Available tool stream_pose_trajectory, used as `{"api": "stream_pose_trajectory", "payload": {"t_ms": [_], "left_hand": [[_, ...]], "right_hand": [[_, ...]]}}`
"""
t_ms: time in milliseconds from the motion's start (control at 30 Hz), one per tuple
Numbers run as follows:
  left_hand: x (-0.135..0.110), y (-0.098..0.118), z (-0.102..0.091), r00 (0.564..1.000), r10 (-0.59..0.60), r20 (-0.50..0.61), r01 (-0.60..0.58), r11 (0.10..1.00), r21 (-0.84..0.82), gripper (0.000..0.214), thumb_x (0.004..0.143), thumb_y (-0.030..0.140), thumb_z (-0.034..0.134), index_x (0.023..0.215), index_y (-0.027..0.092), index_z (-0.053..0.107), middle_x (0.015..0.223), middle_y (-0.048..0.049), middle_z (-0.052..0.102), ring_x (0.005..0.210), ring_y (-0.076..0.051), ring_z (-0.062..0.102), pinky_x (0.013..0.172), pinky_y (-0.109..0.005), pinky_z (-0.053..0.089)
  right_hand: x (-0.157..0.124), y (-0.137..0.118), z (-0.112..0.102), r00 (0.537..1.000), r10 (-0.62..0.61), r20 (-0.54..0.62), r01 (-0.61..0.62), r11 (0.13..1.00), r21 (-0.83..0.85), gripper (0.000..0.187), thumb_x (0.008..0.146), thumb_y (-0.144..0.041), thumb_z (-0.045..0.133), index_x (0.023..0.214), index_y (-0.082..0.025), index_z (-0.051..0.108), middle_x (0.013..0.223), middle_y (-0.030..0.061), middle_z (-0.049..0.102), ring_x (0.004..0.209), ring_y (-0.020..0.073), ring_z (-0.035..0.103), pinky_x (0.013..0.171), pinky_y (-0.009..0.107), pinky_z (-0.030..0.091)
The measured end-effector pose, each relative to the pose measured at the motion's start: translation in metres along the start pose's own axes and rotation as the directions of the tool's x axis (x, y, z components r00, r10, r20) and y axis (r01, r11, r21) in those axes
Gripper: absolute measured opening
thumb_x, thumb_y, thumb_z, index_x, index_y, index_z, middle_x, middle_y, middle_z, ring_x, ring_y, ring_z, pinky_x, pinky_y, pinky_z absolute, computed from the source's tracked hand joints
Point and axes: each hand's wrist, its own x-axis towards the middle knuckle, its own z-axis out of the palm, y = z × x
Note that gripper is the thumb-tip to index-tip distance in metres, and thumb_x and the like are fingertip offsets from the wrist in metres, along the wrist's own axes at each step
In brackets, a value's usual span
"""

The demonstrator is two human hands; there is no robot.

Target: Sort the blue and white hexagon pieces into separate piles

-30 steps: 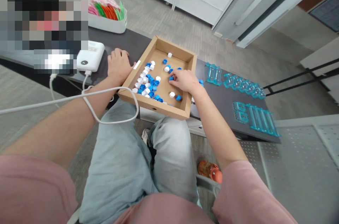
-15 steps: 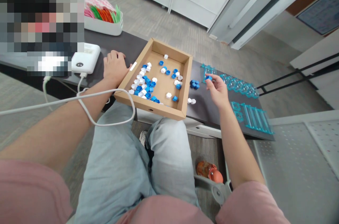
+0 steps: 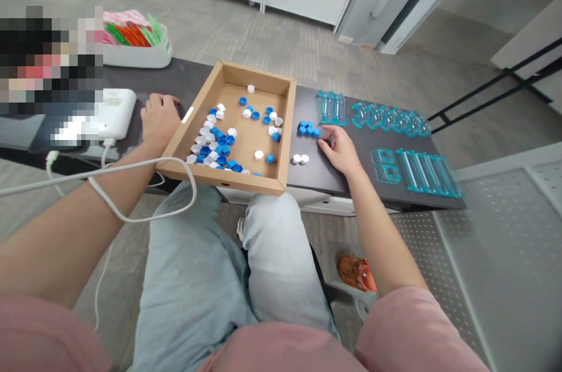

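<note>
Beside the cardboard box (image 3: pixel 287 143), my right hand (image 3: pixel 340 150) rests low over the dark table, thumb and forefinger apart. Its fingertips are just right of a cluster of small blue hexagonal pieces (image 3: pixel 307 128), very close to the nearest one. Two white hexagonal pieces (image 3: pixel 301 159) lie nearer me, touching each other. Many loose blue and white hexagonal pieces (image 3: pixel 219 143) fill the left part of the box; several more are scattered on its right side. My left hand (image 3: pixel 160 118) lies on the table by the box's left wall, fingers loosely bent, holding nothing visible.
Clear teal plastic parts (image 3: pixel 390 119) and teal tubes (image 3: pixel 428 171) lie on the table's right. To the left are a white device (image 3: pixel 117 114) with a cable (image 3: pixel 184 167) crossing my left arm, and a white basket (image 3: pixel 140 55) of colourful strips. An orange-topped bottle (image 3: pixel 357 272) stands below.
My right hand has moved left to the blue cluster and let go of the blue hexagonal piece, which now sits by the cluster. The view has shifted; my left hand stays by the box.
</note>
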Motion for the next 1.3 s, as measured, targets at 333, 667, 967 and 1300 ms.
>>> {"api": "stream_pose_trajectory", "payload": {"t_ms": [333,667,967,1300], "left_hand": [[-0.005,0.007,-0.007,0.999,-0.027,0.019,0.026,0.998,0.051,0.065,0.108,0.032,0.039,0.163,0.006,0.061,0.173,-0.0336,0.053,0.160,-0.047,0.054,0.133,-0.061,0.045],[-0.006,0.006,-0.006,1.000,-0.010,-0.008,0.010,0.998,0.068,0.064,0.106,0.034,0.041,0.160,0.007,0.063,0.169,-0.0330,0.057,0.154,-0.048,0.058,0.129,-0.060,0.048],[-0.008,0.012,-0.013,0.999,-0.025,0.032,0.023,0.997,0.069,0.066,0.108,0.033,0.037,0.163,0.005,0.060,0.171,-0.0333,0.053,0.158,-0.047,0.055,0.133,-0.058,0.045],[-0.010,0.010,-0.011,0.999,-0.016,0.033,0.015,1.000,0.022,0.065,0.109,0.031,0.036,0.164,0.006,0.059,0.173,-0.0300,0.053,0.158,-0.045,0.053,0.133,-0.057,0.042]], "right_hand": [[-0.006,-0.016,-0.003,0.999,-0.035,0.042,0.039,0.994,-0.098,0.038,0.105,-0.036,0.069,0.140,-0.024,0.073,0.135,0.0139,0.076,0.102,0.0309,0.072,0.096,0.045,0.061],[-0.006,-0.021,-0.003,0.997,-0.036,0.070,0.047,0.985,-0.167,0.049,0.108,-0.038,0.065,0.155,-0.025,0.073,0.144,0.0155,0.074,0.111,0.0348,0.076,0.103,0.051,0.064],[-0.005,-0.015,-0.002,0.998,-0.043,0.054,0.052,0.982,-0.182,0.049,0.108,-0.042,0.066,0.154,-0.027,0.074,0.142,0.0154,0.075,0.119,0.0382,0.075,0.101,0.053,0.066],[-0.004,-0.012,-0.003,0.999,-0.010,0.053,0.020,0.983,-0.185,0.053,0.106,-0.042,0.070,0.156,-0.025,0.069,0.141,0.0159,0.074,0.100,0.0326,0.075,0.094,0.050,0.066]]}}
